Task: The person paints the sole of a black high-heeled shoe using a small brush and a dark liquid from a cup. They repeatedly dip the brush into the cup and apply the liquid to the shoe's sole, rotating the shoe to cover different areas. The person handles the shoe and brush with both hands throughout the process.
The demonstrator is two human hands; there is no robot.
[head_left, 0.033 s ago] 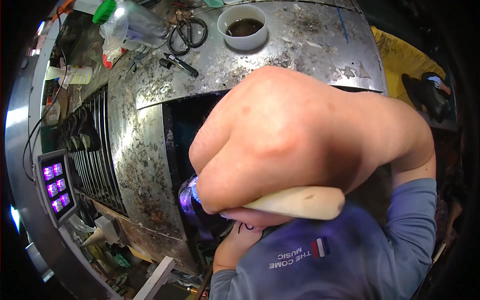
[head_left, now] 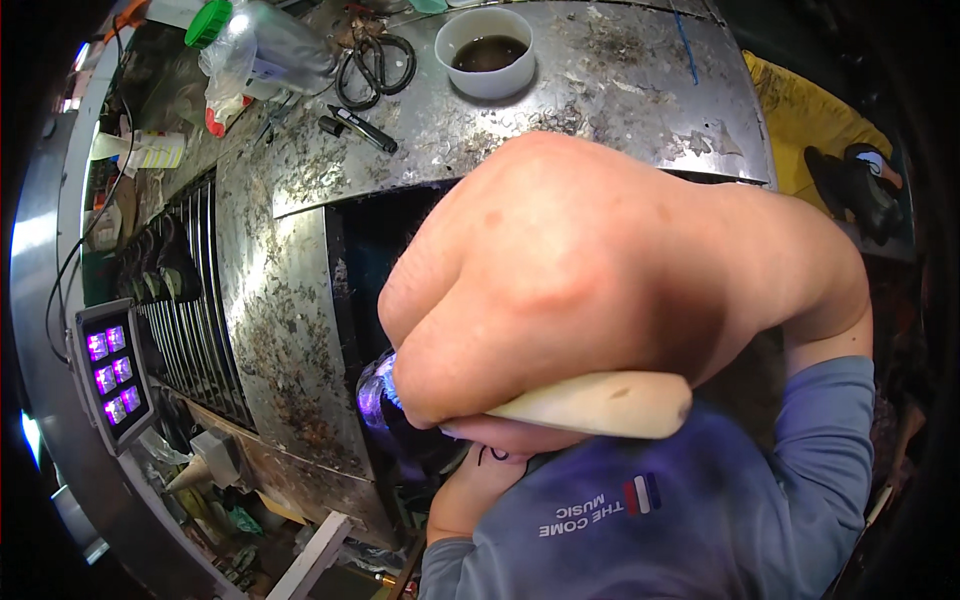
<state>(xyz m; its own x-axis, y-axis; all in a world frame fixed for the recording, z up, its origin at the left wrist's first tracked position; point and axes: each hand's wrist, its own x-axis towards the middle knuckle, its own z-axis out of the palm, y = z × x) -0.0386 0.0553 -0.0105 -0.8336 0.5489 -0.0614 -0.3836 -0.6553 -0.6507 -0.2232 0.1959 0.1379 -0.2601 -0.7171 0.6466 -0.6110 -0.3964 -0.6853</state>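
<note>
My right hand (head_left: 540,280) fills the middle of the view, fingers closed round the pale wooden handle (head_left: 610,404) of what looks like a brush. Bluish bristle-like strands (head_left: 393,388) show past its knuckles, against a dark, glossy rounded piece (head_left: 380,410) lit purple, perhaps a shoe. Most of that piece is hidden. My left hand (head_left: 515,440) lies beneath the right one, a thin dark cord round its wrist. Its fingers are covered, so what they hold does not show.
On the worn metal bench (head_left: 620,60) stand a white bowl of dark liquid (head_left: 487,75), scissors (head_left: 375,72), a black marker (head_left: 362,128) and a green-capped clear jar (head_left: 285,50). A purple lamp panel (head_left: 115,375) and a rack of dark shoes (head_left: 172,262) are at left. Another shoe (head_left: 855,195) rests at right.
</note>
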